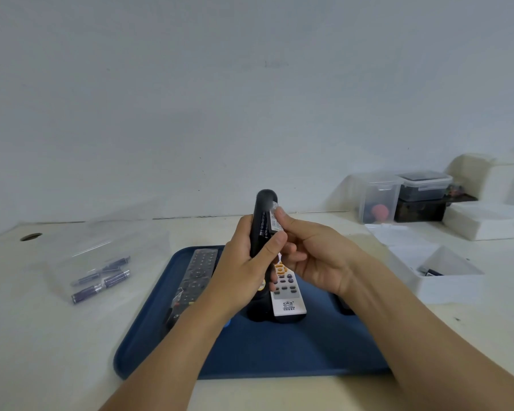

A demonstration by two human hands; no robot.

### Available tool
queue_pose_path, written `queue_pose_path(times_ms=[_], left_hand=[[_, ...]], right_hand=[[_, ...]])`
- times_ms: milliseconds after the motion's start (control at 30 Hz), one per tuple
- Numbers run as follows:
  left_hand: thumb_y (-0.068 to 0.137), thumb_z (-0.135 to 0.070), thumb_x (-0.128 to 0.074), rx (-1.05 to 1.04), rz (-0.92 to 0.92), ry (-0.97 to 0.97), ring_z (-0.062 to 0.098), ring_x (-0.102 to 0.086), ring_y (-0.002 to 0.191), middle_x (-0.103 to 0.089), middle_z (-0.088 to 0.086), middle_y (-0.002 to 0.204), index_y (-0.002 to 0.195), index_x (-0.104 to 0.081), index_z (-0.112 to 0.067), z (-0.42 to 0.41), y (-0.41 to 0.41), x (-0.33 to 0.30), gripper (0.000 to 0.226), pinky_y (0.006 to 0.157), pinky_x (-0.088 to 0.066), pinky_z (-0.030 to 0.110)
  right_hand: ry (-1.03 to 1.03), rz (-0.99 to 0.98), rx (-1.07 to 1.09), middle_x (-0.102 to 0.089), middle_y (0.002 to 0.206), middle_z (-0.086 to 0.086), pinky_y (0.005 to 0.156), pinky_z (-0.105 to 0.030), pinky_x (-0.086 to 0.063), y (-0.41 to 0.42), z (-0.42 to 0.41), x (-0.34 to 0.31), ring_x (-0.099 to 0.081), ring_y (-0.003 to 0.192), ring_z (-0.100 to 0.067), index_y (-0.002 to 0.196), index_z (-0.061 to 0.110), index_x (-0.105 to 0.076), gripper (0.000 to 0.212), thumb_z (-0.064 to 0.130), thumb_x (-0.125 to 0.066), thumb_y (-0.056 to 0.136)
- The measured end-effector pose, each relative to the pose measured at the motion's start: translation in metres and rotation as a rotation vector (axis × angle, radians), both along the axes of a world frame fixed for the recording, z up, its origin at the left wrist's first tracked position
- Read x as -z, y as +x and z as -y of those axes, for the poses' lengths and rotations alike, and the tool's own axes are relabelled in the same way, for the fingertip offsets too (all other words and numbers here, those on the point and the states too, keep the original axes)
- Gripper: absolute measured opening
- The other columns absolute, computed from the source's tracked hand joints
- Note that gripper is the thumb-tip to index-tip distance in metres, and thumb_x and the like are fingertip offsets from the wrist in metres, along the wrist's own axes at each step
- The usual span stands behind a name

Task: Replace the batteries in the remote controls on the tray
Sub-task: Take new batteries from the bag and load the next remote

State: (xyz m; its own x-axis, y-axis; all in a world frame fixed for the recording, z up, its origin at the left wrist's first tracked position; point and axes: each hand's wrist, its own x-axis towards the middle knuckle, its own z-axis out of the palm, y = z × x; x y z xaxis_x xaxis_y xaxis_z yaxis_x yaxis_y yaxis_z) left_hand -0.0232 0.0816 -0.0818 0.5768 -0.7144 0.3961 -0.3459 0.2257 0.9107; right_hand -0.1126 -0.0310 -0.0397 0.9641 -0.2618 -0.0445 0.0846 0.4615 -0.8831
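At the centre of the frame the left hand [244, 262] has its grip wrapped round a black remote [263, 226], held upright above the blue tray [279, 351]. The right hand [315, 256] pinches a white-labelled battery [276, 221] against the remote's open back. On the tray lie a dark remote [195, 277] at its left and a white remote [287, 295] in the middle. Purple batteries [101, 283] sit in a clear bag on the table [42, 351] at left.
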Motion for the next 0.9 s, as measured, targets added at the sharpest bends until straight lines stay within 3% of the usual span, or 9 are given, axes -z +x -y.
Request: queue_pose_path(times_ms=[133, 233, 400, 533, 667, 767, 833, 900], left_hand=[[0.09, -0.05, -0.063, 0.011, 0.021, 0.009, 0.03, -0.061, 0.064, -0.073, 0.0, 0.087, 0.116, -0.053, -0.027, -0.001, 0.0, 0.001, 0.036, 0.057, -0.056, 0.04], [0.095, -0.045, -0.061, 0.011, 0.033, 0.01, 0.044, -0.064, 0.07, -0.073, 0.005, 0.092, 0.115, -0.054, -0.028, -0.001, -0.001, 0.0, 0.027, 0.058, -0.057, 0.042], [0.102, -0.037, -0.055, 0.039, 0.04, 0.001, 0.026, -0.062, 0.06, -0.066, 0.008, 0.078, 0.111, -0.055, -0.029, -0.002, -0.001, -0.002, 0.012, 0.057, -0.058, 0.043], [0.104, -0.034, -0.054, 0.062, 0.028, -0.002, 0.027, -0.062, 0.059, -0.063, 0.01, 0.074, 0.11, -0.055, -0.03, 0.0, -0.005, -0.002, 0.008, 0.057, -0.057, 0.046], [0.106, -0.023, -0.05, 0.08, -0.019, -0.001, 0.028, -0.06, 0.058, -0.06, 0.011, 0.074, 0.111, -0.054, -0.023, 0.0, -0.007, -0.004, 0.006, 0.057, -0.057, 0.044], [0.107, -0.018, -0.047, 0.122, -0.078, 0.002, 0.029, -0.058, 0.058, -0.06, 0.012, 0.075, 0.114, -0.052, -0.017, 0.0, -0.008, -0.006, 0.008, 0.055, -0.055, 0.042], [0.107, -0.019, -0.047, 0.154, -0.103, 0.025, 0.029, -0.058, 0.06, -0.062, 0.014, 0.077, 0.118, -0.052, -0.016, -0.001, -0.008, -0.007, 0.012, 0.055, -0.055, 0.041], [0.106, -0.02, -0.049, 0.187, -0.114, 0.052, 0.029, -0.061, 0.062, -0.066, 0.015, 0.082, 0.12, -0.053, -0.015, -0.002, -0.008, -0.008, 0.015, 0.057, -0.056, 0.041]], right_hand=[[-0.068, -0.033, 0.018, -0.039, 0.056, -0.001, 0.041, -0.014, -0.038, 0.003, 0.003, 0.004, -0.03, 0.042, -0.006, 0.07, 0.012, -0.071, 0.03, 0.036, -0.068, 0.087], [-0.058, -0.082, 0.086, -0.051, 0.057, 0.0, 0.038, -0.011, -0.038, 0.004, 0.007, 0.006, -0.042, 0.044, -0.004, 0.066, 0.011, -0.073, 0.028, 0.035, -0.075, 0.08], [-0.156, -0.154, 0.167, -0.062, 0.057, -0.001, 0.042, -0.013, -0.048, 0.001, 0.008, 0.003, -0.056, 0.045, -0.005, 0.072, 0.01, -0.066, 0.034, 0.042, -0.079, 0.074], [-0.295, -0.213, 0.186, -0.064, 0.057, -0.002, 0.042, -0.017, -0.046, -0.003, 0.012, -0.002, -0.055, 0.043, -0.009, 0.065, 0.016, -0.057, 0.047, 0.058, -0.076, 0.063], [-0.402, -0.236, 0.16, -0.061, 0.056, -0.002, 0.043, -0.018, -0.04, -0.004, 0.016, -0.003, -0.05, 0.044, -0.01, 0.062, 0.017, -0.057, 0.051, 0.065, -0.073, 0.067], [-0.437, -0.161, 0.184, -0.063, 0.067, -0.003, 0.044, -0.018, -0.035, -0.002, 0.02, -0.002, -0.047, 0.049, -0.01, 0.077, 0.014, -0.066, 0.044, 0.058, -0.075, 0.076], [-0.494, -0.035, 0.215, -0.068, 0.083, -0.001, 0.045, -0.018, -0.037, -0.005, 0.025, -0.004, -0.051, 0.056, -0.011, 0.097, 0.014, -0.071, 0.033, 0.044, -0.076, 0.083], [-0.593, 0.063, 0.193, -0.069, 0.085, -0.002, 0.048, -0.018, -0.04, -0.011, 0.026, -0.008, -0.054, 0.061, -0.011, 0.1, 0.013, -0.071, 0.019, 0.029, -0.072, 0.089]])
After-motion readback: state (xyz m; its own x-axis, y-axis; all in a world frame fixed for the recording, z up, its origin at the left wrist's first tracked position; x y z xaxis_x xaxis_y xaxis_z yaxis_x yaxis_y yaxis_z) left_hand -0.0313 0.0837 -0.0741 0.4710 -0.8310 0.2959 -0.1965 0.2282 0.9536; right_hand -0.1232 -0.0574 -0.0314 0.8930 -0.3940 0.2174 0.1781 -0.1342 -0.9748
